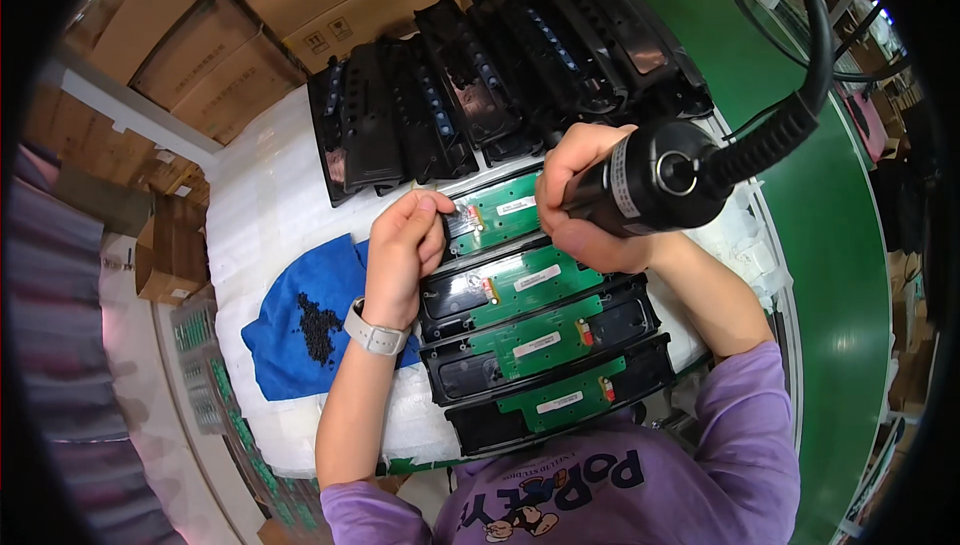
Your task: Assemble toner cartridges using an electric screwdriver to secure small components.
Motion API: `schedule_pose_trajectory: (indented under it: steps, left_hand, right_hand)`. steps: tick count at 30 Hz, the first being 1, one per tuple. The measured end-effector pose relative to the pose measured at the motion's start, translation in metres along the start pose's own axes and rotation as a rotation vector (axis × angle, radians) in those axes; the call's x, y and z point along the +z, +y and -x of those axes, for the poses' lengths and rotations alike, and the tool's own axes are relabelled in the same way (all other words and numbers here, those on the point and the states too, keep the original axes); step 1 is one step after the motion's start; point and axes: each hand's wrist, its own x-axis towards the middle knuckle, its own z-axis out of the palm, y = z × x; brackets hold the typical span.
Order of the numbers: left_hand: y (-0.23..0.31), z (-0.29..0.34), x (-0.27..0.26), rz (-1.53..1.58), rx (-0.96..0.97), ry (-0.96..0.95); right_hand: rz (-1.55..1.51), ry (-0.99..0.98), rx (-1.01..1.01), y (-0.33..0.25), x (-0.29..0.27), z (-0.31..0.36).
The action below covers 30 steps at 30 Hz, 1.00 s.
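My right hand [590, 210] is wrapped around a black corded electric screwdriver [655, 180], held over the farthest of several black panels lying in a row; its tip is hidden. That panel carries a green circuit board [508, 207] with a white label. At the panel's left end my left hand [408, 235] is closed in a pinch, thumb against index finger; what it grips, if anything, is hidden. Nearer to me lie more black panels with green circuit boards [565, 288]. Left of my left forearm, a pile of small black screws [318, 329] rests on a blue cloth [272, 320].
Several black plastic housings [455, 80] stand close together along the far side of the white-covered table [255, 180]. Cardboard boxes [340, 10] are stacked behind them. The screwdriver's thick cable [822, 35] loops upward at right, above a green surface [835, 275].
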Motion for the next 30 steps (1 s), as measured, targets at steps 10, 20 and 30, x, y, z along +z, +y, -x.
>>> schedule_pose_trajectory:
  steps: [10, 20, 30]
  left_hand:
    - [-0.002, 0.005, -0.007, 0.219, 0.041, -0.049]
    - [-0.001, 0.026, 0.019, 0.280, -0.092, -0.241]
    - [-0.005, 0.027, 0.027, 0.039, -0.076, -0.267]
  right_hand:
    - [0.009, 0.170, -0.060, 0.007, 0.015, 0.003]
    - [-0.767, 0.269, -0.303, -0.017, -0.015, -0.011]
    - [-0.788, 0.311, -0.248, -0.015, -0.008, -0.009]
